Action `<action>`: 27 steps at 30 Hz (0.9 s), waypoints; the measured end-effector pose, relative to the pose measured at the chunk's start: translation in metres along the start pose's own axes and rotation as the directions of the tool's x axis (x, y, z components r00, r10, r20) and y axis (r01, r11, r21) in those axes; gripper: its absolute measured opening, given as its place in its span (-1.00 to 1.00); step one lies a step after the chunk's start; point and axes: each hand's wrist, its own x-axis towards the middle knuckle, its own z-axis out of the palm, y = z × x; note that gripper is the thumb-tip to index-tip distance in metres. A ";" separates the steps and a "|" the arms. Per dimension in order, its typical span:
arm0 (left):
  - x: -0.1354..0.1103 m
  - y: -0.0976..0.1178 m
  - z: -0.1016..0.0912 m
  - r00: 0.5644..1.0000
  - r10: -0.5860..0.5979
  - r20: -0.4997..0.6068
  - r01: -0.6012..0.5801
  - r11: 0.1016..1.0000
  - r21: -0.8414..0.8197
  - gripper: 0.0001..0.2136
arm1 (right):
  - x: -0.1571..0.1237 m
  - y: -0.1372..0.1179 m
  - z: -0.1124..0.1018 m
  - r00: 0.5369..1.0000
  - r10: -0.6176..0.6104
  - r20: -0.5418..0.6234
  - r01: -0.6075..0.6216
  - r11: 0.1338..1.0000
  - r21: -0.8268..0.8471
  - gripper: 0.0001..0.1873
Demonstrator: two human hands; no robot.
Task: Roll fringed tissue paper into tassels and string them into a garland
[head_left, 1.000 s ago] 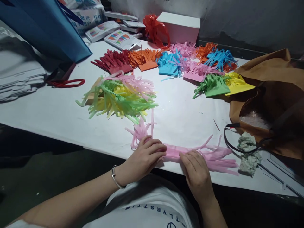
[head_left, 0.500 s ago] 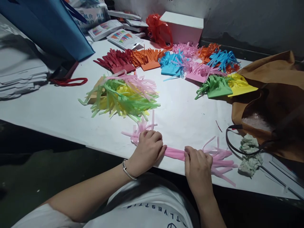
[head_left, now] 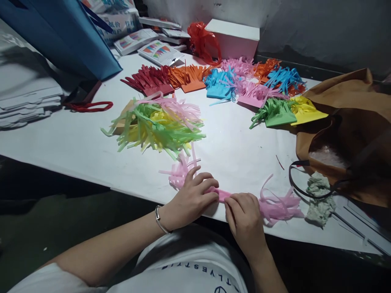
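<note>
A pink tissue-paper tassel [head_left: 224, 195] lies along the table's near edge, its middle twisted into a narrow band and fringed strips fanning out at both ends. My left hand [head_left: 197, 197] rests over the left part of the band with its fingers spread, touching the paper. Close beside it, my right hand [head_left: 246, 213] pinches the band between thumb and fingers. Fringe shows past the left fingertips, and more lies to the right of my right hand. Beyond my left hand is a pile of green, yellow and pink fringed tissue [head_left: 155, 122].
Folded fringed bundles in red [head_left: 149, 81], orange, blue, pink, green [head_left: 279, 113] and yellow line the back. A brown bag [head_left: 339, 114] and crumpled paper [head_left: 320, 199] stand at right. A blue bag [head_left: 76, 44] and white stacks [head_left: 27, 89] are at left.
My left hand's fingers have spread from a closed grip on the tassel. My right hand has moved left along the band, closer to my left hand.
</note>
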 end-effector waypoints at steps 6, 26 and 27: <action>0.001 -0.001 0.010 0.998 0.045 0.046 -0.043 0.998 -0.054 -0.86 | 0.001 -0.003 0.001 0.998 0.030 0.050 -0.028 0.998 -0.052 -0.90; 0.005 0.007 0.004 0.976 -0.206 0.077 0.200 0.977 0.075 -0.84 | -0.014 0.016 -0.012 0.959 0.278 0.051 -0.244 0.905 -0.348 -0.86; 0.007 0.007 0.005 0.973 -0.214 0.083 0.206 0.974 0.095 -0.86 | -0.012 0.016 -0.012 0.950 0.307 0.051 -0.270 0.893 -0.360 -0.85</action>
